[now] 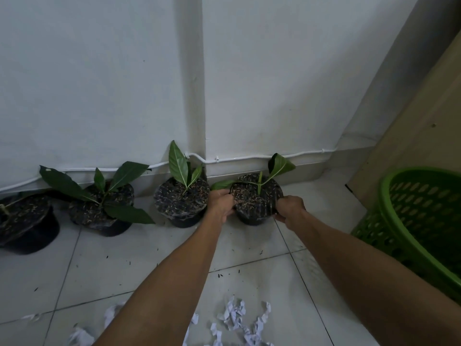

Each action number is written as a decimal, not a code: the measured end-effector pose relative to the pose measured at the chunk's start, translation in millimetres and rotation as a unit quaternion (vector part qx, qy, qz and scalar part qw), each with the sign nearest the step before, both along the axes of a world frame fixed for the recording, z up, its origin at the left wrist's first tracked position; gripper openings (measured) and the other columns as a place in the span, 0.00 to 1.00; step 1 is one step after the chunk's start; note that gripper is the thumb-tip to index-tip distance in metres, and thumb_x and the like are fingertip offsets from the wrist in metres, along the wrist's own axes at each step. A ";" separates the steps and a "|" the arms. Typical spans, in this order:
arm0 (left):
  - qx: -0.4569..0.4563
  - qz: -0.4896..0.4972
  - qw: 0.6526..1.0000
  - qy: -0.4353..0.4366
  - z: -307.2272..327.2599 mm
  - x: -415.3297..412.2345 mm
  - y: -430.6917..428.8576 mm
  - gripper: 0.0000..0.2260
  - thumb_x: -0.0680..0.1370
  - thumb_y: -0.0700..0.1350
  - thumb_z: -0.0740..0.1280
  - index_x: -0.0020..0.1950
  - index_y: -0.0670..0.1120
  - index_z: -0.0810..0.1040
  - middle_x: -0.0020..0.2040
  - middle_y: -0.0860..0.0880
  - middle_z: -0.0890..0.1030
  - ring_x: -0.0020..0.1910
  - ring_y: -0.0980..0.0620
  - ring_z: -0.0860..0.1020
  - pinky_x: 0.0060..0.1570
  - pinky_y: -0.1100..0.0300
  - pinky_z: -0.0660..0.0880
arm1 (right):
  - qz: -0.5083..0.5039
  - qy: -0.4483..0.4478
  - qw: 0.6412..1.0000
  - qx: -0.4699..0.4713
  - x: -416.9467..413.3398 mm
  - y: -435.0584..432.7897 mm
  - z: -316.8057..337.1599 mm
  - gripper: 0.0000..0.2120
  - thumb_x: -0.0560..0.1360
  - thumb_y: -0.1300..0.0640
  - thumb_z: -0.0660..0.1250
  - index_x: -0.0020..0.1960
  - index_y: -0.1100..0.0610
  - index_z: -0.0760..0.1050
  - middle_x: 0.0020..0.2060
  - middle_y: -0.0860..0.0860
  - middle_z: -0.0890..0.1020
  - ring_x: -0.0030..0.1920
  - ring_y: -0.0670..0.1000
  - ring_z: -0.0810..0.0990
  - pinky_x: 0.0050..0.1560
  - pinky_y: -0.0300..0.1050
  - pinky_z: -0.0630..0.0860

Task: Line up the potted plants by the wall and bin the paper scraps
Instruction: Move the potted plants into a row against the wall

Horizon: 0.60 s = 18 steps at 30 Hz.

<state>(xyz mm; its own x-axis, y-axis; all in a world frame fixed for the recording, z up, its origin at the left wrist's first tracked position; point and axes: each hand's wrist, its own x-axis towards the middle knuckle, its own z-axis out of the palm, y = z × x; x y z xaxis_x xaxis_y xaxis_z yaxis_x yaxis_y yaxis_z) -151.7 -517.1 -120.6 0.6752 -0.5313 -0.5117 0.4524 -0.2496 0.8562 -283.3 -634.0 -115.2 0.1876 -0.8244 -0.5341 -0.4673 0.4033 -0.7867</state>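
Several black potted plants stand in a row along the white wall. The rightmost pot holds a small green seedling and sits close to the skirting. My left hand grips its left rim and my right hand grips its right rim. To its left stand a second pot, a third pot with broad leaves, and a fourth pot at the frame's left edge. Crumpled white paper scraps lie on the tiled floor near me, between and beside my forearms.
A green perforated plastic basket stands on the floor at the right, next to a beige wooden panel. A white cable runs along the skirting. Dark soil crumbs dot the white tiles.
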 end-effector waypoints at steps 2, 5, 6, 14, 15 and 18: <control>-0.007 0.008 1.000 0.005 -2.6 0.9 -3.3 0.22 0.76 0.26 0.63 0.67 0.41 0.75 0.56 0.44 0.79 0.54 0.47 0.78 0.51 0.56 0.76 | -0.002 0.006 1.000 -0.015 1.3 -3.1 -2.2 0.13 0.77 0.68 0.63 0.59 0.69 0.78 0.55 0.64 0.82 0.49 0.62 0.83 0.56 0.62 0.82; -0.015 0.020 1.000 0.007 -5.1 0.3 -8.4 0.22 0.76 0.27 0.63 0.68 0.42 0.75 0.54 0.46 0.80 0.54 0.48 0.77 0.46 0.57 0.76 | -0.011 0.018 0.999 -0.044 0.6 -5.6 -3.5 0.13 0.76 0.67 0.64 0.58 0.68 0.79 0.55 0.64 0.83 0.54 0.64 0.84 0.58 0.60 0.82; -0.018 0.021 1.000 0.007 -5.8 0.3 -10.0 0.23 0.76 0.27 0.63 0.69 0.42 0.74 0.55 0.45 0.80 0.55 0.47 0.78 0.45 0.57 0.76 | -0.018 0.019 0.998 -0.053 -0.2 -5.6 -3.2 0.13 0.75 0.67 0.64 0.57 0.69 0.80 0.54 0.64 0.83 0.54 0.64 0.83 0.58 0.60 0.82; -0.032 0.008 0.999 -0.032 -7.9 0.5 -16.2 0.34 0.75 0.26 0.61 0.74 0.55 0.69 0.72 0.46 0.72 0.68 0.43 0.73 0.67 0.43 0.73 | -0.051 0.025 0.995 -0.080 -2.0 -2.4 -1.6 0.11 0.74 0.70 0.66 0.55 0.68 0.81 0.54 0.64 0.83 0.53 0.64 0.84 0.59 0.58 0.82; -0.029 0.004 0.999 -0.042 -7.9 0.0 -16.4 0.35 0.74 0.26 0.61 0.74 0.57 0.69 0.73 0.46 0.71 0.69 0.42 0.72 0.68 0.42 0.72 | -0.048 0.028 0.995 -0.080 -2.4 -2.3 -1.3 0.11 0.75 0.70 0.66 0.56 0.67 0.81 0.55 0.64 0.83 0.54 0.64 0.84 0.59 0.57 0.82; -0.028 -0.010 0.997 -0.069 -7.1 -0.7 -17.2 0.36 0.74 0.25 0.60 0.75 0.57 0.67 0.73 0.46 0.71 0.70 0.42 0.71 0.69 0.42 0.71 | -0.038 0.036 0.995 -0.082 -2.4 -2.2 0.3 0.13 0.75 0.69 0.66 0.59 0.66 0.80 0.57 0.64 0.82 0.55 0.63 0.83 0.60 0.55 0.81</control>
